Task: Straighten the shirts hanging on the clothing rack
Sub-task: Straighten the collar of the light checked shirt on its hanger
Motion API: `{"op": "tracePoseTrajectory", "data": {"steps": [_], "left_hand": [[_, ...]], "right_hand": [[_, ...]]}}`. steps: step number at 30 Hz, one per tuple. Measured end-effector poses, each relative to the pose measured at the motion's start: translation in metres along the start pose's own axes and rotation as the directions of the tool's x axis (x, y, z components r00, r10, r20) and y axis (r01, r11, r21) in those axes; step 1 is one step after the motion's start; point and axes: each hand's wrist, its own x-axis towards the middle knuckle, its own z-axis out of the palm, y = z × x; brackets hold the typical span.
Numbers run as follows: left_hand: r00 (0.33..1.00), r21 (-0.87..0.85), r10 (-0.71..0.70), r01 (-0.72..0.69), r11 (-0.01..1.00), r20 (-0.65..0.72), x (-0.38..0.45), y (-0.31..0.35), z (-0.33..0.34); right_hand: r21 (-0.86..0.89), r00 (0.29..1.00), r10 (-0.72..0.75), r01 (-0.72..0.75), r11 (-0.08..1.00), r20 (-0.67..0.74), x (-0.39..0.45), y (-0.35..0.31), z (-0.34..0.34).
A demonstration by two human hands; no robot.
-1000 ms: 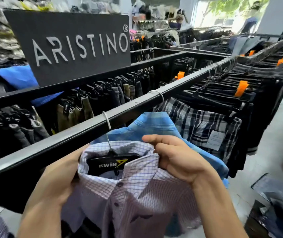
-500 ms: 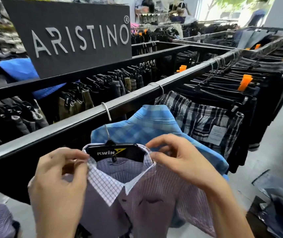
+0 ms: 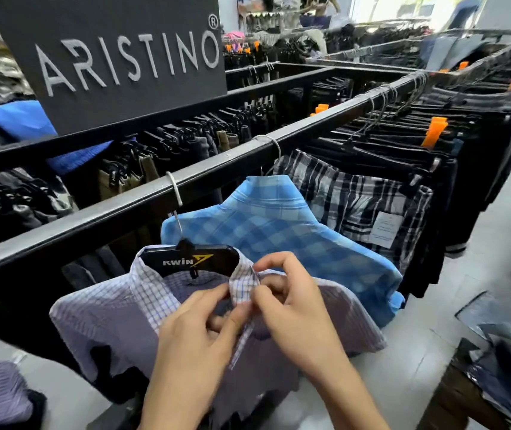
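Observation:
A lilac checked shirt (image 3: 99,318) hangs on a black hanger (image 3: 192,260) from the black rack rail (image 3: 99,212), nearest to me. My left hand (image 3: 198,330) and my right hand (image 3: 291,308) meet at its collar front, both pinching the collar edges together just below the hanger. Behind it hangs a blue plaid shirt (image 3: 282,231), and further right a black-and-white plaid garment (image 3: 350,193) with a paper tag.
A dark "ARISTINO" sign (image 3: 117,57) stands above the rack. Dark trousers (image 3: 434,144) on clip hangers fill the rail to the right and the far rail. Pale tiled floor (image 3: 490,262) lies right; a dark wrapped bundle (image 3: 490,367) sits at lower right.
My left hand came out from behind the shirt's left side and moved right to the collar front. My right hand shifted down to meet it. The collar is now drawn closed.

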Motion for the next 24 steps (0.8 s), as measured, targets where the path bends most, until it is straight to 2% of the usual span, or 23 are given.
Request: {"op": "tracePoseTrajectory", "data": {"steps": [3,6,8,10,12,13,16,17,24], "left_hand": [[1.000,-0.037,-0.030,0.030,0.999,-0.009,-0.006,0.005,-0.005],[0.998,-0.027,-0.053,0.052,0.998,-0.033,-0.010,0.005,-0.007],[0.997,0.005,-0.041,0.041,0.999,-0.058,-0.014,0.004,-0.006],[0.998,0.030,-0.020,0.022,0.999,-0.059,-0.017,0.005,-0.006],[1.000,0.026,-0.003,0.003,1.000,-0.023,-0.018,0.005,-0.008],[1.000,0.024,0.010,-0.010,1.000,-0.009,-0.018,0.004,-0.009],[0.998,0.042,0.056,-0.057,0.997,0.030,-0.019,0.005,-0.009],[0.997,0.045,0.067,-0.068,0.997,0.028,-0.020,0.006,-0.008],[0.988,0.030,0.130,-0.128,0.991,-0.081,-0.022,0.008,-0.007]], "right_hand": [[0.271,0.993,0.099,-0.111,0.956,0.057,-0.006,0.000,0.002],[0.367,0.982,0.151,-0.183,0.912,0.116,-0.008,0.003,-0.002],[0.265,0.991,0.100,-0.121,0.956,0.093,-0.009,0.004,-0.004],[-0.055,0.997,-0.039,0.043,0.998,0.062,-0.011,0.004,-0.007],[-0.350,0.984,-0.167,0.180,0.919,0.069,-0.011,0.001,-0.011],[-0.421,0.973,-0.226,0.228,0.878,0.054,-0.011,-0.002,-0.012],[-0.497,0.937,-0.347,0.284,0.820,-0.036,-0.004,-0.011,-0.015],[-0.510,0.930,-0.365,0.302,0.805,-0.026,0.000,-0.014,-0.017],[-0.548,0.926,-0.305,0.378,0.746,0.223,0.021,-0.028,-0.016]]}}
